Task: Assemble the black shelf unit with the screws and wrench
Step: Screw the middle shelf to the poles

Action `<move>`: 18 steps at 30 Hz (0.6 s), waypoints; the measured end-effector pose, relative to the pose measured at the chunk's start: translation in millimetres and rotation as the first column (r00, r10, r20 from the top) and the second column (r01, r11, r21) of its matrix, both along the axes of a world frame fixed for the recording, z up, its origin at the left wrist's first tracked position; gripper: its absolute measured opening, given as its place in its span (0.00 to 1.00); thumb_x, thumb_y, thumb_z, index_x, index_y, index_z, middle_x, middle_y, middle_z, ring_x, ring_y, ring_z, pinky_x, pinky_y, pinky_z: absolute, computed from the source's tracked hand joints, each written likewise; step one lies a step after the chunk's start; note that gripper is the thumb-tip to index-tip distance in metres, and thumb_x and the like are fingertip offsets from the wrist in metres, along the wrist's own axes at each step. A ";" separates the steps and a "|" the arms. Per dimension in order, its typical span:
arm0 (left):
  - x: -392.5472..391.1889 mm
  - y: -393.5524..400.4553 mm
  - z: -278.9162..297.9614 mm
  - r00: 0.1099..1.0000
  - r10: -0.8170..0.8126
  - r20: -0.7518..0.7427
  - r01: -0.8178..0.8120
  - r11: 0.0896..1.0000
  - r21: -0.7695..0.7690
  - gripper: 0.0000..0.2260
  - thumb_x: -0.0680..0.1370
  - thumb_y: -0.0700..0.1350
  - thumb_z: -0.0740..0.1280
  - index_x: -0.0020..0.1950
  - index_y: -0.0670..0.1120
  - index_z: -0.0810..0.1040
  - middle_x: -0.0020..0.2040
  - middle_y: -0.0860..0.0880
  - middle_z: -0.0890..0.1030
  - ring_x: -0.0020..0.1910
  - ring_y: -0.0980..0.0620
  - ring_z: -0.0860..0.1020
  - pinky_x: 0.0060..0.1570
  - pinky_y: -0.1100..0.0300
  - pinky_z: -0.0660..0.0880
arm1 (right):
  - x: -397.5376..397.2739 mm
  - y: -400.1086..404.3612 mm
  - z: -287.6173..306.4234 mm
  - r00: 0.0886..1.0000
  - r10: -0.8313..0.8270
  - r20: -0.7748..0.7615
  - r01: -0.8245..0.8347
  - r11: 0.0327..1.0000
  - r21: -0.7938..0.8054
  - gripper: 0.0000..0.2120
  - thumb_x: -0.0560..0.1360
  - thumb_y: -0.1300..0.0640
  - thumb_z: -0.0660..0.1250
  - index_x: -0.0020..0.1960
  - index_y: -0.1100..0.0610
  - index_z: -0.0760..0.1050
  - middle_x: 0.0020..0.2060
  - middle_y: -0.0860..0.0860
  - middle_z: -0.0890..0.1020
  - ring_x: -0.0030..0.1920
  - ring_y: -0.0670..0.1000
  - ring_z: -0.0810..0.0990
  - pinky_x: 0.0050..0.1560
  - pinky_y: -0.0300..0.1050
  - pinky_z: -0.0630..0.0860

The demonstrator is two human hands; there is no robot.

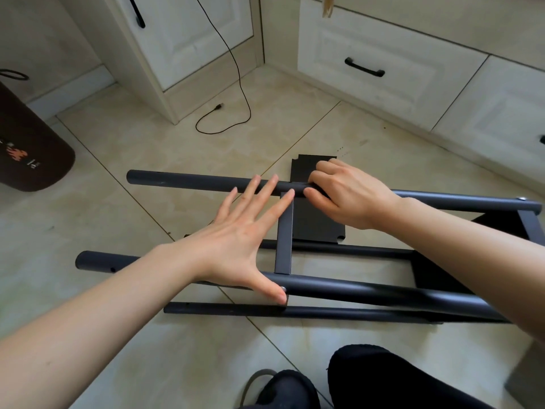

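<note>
- Black metal everywhere: the shelf unit (339, 293) lies on its side across the middle of the tiled floor (124, 160), its four long tubes running left to right.
- Left hand (236, 240) is spread wide and flat, fingers straight, fingertips resting on the upper tube (182, 180), thumb down on the nearer tube (368, 287) beside a silver screw head (283, 289).
- Right hand (345, 193) has its fingers curled tight around the upper tube just where the short crossbar (284, 234) meets it; whether it pinches a screw or wrench there, I cannot tell.
- Under that hand a flat black panel (318, 219) lies on the floor, partly covered by the frame.
- Another silver screw (521, 198) shows at the far right end of the upper tube.
- Toward the far edge of the floor, a black cable (236, 69) trails down past the white cabinets (368, 69).
- Brown mat (32, 149) sits at the left edge.
- Dark-clad knee (383, 376) at the near edge.
</note>
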State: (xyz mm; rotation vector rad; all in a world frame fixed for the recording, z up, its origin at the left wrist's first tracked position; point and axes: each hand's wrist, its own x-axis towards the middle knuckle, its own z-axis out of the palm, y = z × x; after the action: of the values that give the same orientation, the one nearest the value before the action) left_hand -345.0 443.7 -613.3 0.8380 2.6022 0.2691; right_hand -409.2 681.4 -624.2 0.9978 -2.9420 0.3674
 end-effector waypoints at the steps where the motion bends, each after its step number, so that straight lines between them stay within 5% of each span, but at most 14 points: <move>1: -0.3 -0.3 -0.4 1.000 0.010 0.011 -0.010 1.000 -0.011 0.63 0.58 0.80 0.67 0.76 0.64 0.26 0.76 0.55 0.22 0.73 0.54 0.21 0.75 0.44 0.30 | 1.7 0.1 2.3 0.999 -0.015 0.040 0.017 0.998 -0.058 0.19 0.82 0.50 0.52 0.49 0.62 0.75 0.43 0.54 0.74 0.46 0.55 0.72 0.50 0.48 0.69; 5: -1.0 -0.4 -2.1 1.000 0.009 0.010 -0.009 1.000 -0.027 0.61 0.57 0.81 0.65 0.76 0.67 0.29 0.77 0.54 0.23 0.73 0.54 0.20 0.75 0.42 0.31 | 21.0 0.4 15.1 0.967 -0.169 0.193 0.237 0.874 -0.424 0.18 0.78 0.58 0.51 0.53 0.61 0.78 0.43 0.49 0.77 0.43 0.43 0.73 0.47 0.35 0.66; 7: -0.4 0.4 -3.5 1.000 0.010 0.004 -0.010 1.000 -0.016 0.59 0.57 0.81 0.64 0.76 0.69 0.30 0.77 0.53 0.24 0.73 0.53 0.20 0.75 0.41 0.32 | 38.0 -0.4 21.2 0.918 -0.172 0.357 0.336 0.817 -0.470 0.19 0.74 0.56 0.51 0.50 0.56 0.81 0.35 0.40 0.75 0.37 0.38 0.74 0.40 0.29 0.65; 10: 2.1 0.6 -5.3 1.000 0.001 -0.015 -0.001 1.000 -0.017 0.59 0.58 0.81 0.63 0.77 0.67 0.30 0.77 0.53 0.23 0.73 0.51 0.20 0.74 0.43 0.33 | 62.4 1.1 20.2 0.831 -0.037 0.555 0.322 0.846 -0.426 0.19 0.75 0.55 0.50 0.49 0.51 0.80 0.27 0.41 0.73 0.32 0.41 0.72 0.35 0.32 0.66; 12: 4.4 -0.4 -7.5 0.999 -0.003 -0.037 0.002 1.000 -0.014 0.59 0.59 0.80 0.63 0.78 0.65 0.31 0.77 0.52 0.23 0.74 0.50 0.21 0.74 0.44 0.34 | 68.4 3.6 14.0 0.668 0.069 0.741 0.428 0.779 -0.458 0.19 0.79 0.58 0.49 0.51 0.55 0.80 0.28 0.42 0.70 0.30 0.43 0.67 0.34 0.37 0.67; 14: 5.5 -1.1 -9.7 0.999 -0.010 -0.053 0.010 1.000 -0.003 0.58 0.60 0.80 0.63 0.78 0.64 0.31 0.78 0.52 0.24 0.75 0.49 0.23 0.74 0.44 0.35 | 70.5 5.4 5.8 0.382 0.222 0.897 0.627 0.651 -0.428 0.19 0.81 0.66 0.48 0.53 0.62 0.79 0.31 0.47 0.65 0.31 0.46 0.61 0.31 0.40 0.62; 16: 5.3 -1.4 -11.4 0.998 -0.018 -0.058 0.019 1.000 0.017 0.58 0.60 0.80 0.62 0.79 0.64 0.33 0.79 0.52 0.26 0.76 0.48 0.24 0.74 0.43 0.35 | 70.6 7.2 -1.0 0.163 0.353 0.921 0.721 0.595 -0.355 0.18 0.79 0.68 0.50 0.55 0.65 0.78 0.33 0.50 0.64 0.33 0.47 0.60 0.31 0.39 0.59; 18: 5.2 -1.8 -12.3 0.998 -0.020 -0.061 0.022 0.999 0.034 0.57 0.61 0.80 0.63 0.79 0.64 0.34 0.79 0.53 0.27 0.76 0.48 0.25 0.73 0.42 0.35 | 68.3 9.1 -6.5 0.052 0.451 0.891 0.744 0.578 -0.336 0.17 0.75 0.65 0.54 0.57 0.66 0.77 0.33 0.50 0.66 0.33 0.47 0.61 0.31 0.38 0.59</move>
State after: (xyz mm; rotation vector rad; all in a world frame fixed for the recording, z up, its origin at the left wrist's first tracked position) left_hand -339.7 442.0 -625.6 0.8985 2.6500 0.2875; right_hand -340.8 690.5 -630.7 -0.0865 -2.5139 3.2826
